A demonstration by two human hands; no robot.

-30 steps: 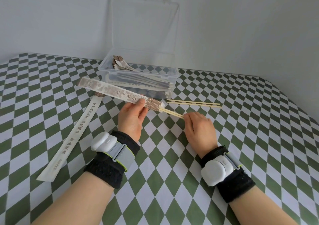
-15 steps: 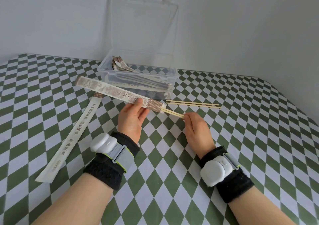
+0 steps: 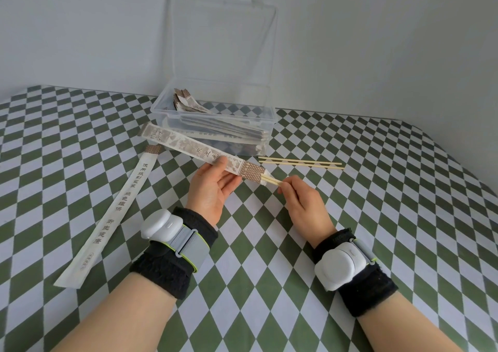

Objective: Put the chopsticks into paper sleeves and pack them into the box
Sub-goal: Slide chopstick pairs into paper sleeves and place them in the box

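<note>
The left hand (image 3: 213, 189) pinches a paper sleeve (image 3: 194, 146) that runs from it toward 10 o'clock, in front of the box (image 3: 157, 106). At its 3 o'clock, the right hand (image 3: 301, 203) pinches the ends of the chopsticks (image 3: 270, 181) poking from the sleeve's mouth. A loose pair (image 3: 299, 162) lies on the counter (image 3: 377, 216) at the right hand's 12 o'clock.
</note>
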